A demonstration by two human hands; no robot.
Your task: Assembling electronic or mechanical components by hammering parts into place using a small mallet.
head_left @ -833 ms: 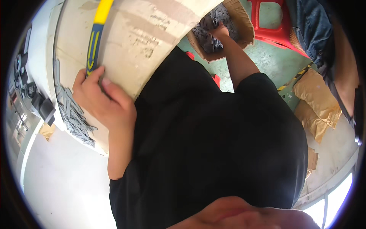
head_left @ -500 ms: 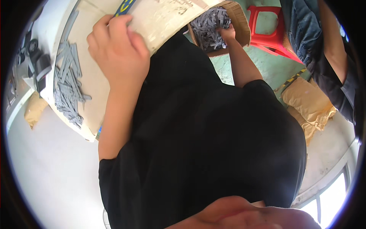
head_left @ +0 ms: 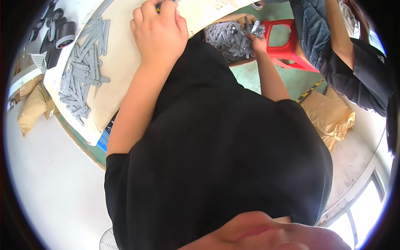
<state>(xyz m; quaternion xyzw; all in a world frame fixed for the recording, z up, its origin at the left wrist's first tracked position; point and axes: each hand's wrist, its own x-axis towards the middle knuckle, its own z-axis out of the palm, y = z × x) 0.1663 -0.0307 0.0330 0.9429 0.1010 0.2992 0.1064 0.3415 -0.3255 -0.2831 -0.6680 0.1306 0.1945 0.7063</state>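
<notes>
My left hand [head_left: 160, 35] is at the edge of the cream tabletop [head_left: 125, 54], back up, with its fingers curled. A small blue and yellow thing [head_left: 158, 6] shows at the fingers; most of it is hidden, so its kind is unclear. My right hand [head_left: 258, 43] is closed on a bunch of grey plastic strips [head_left: 255, 28], held at the right side of a cardboard box [head_left: 243, 62]. More loose grey strips [head_left: 227, 39] fill that box. Left of my left hand, a pile of similar grey strips [head_left: 85, 68] lies on the tabletop.
A red plastic stool [head_left: 287, 52] stands right of the box, close to another person in jeans [head_left: 310, 29]. Brown paper sacks [head_left: 327, 112] lie farther right. Black wheel-like parts [head_left: 65, 34] sit at the far left, with a blue crate [head_left: 104, 139] below the table edge.
My right hand has come up from among the strips in the box with a bunch of them. My left hand has shifted along the tabletop; the whole view has shifted too.
</notes>
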